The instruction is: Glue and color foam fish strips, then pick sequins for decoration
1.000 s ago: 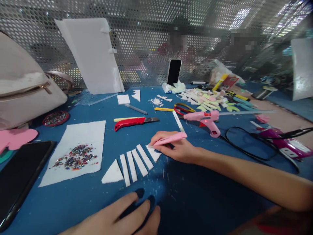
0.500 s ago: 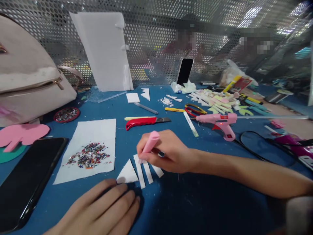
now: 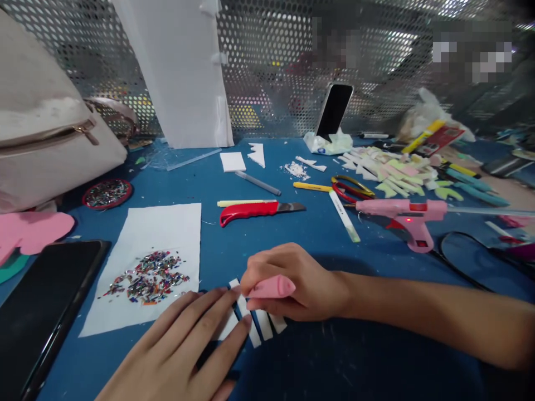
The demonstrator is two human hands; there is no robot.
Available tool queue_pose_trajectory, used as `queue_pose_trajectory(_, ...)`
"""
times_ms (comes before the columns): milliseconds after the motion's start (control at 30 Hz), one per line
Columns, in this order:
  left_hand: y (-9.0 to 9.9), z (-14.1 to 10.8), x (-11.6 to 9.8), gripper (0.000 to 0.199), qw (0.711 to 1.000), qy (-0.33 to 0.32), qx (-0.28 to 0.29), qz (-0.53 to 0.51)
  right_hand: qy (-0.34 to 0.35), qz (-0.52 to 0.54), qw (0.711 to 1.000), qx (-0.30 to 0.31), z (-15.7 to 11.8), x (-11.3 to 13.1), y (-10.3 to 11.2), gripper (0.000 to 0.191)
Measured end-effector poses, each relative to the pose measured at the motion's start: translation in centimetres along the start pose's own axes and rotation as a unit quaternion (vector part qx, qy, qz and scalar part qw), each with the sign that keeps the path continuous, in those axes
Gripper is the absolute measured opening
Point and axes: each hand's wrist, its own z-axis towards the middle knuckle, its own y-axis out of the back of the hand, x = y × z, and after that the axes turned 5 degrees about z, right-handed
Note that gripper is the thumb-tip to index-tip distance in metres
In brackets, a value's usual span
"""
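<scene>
Blue tabletop (image 3: 179, 186). Near side of red knife (image 3: 251, 210): right hand (image 3: 295, 281) curled, fingers clenching pink marker (image 3: 273, 287) — long axis crosswise, butt rightward; left hand (image 3: 188, 340) flattish, fingers loosely spread over white strips (image 3: 264, 324).

No words can be read; marks too small to be made out are seen on the white marker (image 3: 346, 218) and the wrapper (image 3: 340, 143) near the back edge of the table (image 3: 179, 186)

Bare left hand (image 3: 184, 342) — long-fingered; bare right forearm (image 3: 418, 309).
</scene>
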Motion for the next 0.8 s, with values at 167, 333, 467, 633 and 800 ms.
queue_pose_trajectory(167, -0.5, -0.3, 0.3, 0.034, 1.0, 0.004, -0.009, -0.004, -0.013, -0.007, 1.0, 0.013, 0.0, 0.0, 0.1, 0.032)
queue_pose_trajectory(333, -0.6, -0.3, 0.2, 0.034, 1.0, 0.008, -0.005, -0.008, -0.005, 0.021, 1.0, 0.007, -0.2, -0.5, -0.1, 0.033)
queue_pose_trajectory(467, -0.7, -0.5, 0.3, 0.034, 1.0, -0.003, -0.017, 0.001, -0.009, 0.112, 0.992, -0.052, -0.4, -1.0, -0.2, 0.022)
queue_pose_trajectory(633, 0.0, -0.1, 1.0, 0.04, 0.997, -0.064, 0.011, 0.029, -0.016, 0.169, 0.974, -0.15, -0.5, -1.1, 0.0, 0.029)
queue_pose_trajectory(800, 1.1, 0.8, 1.1, 0.035, 0.999, -0.042, 0.023, 0.008, 0.072, 0.108, 0.98, -0.149, -0.8, -1.3, 0.0, 0.027)
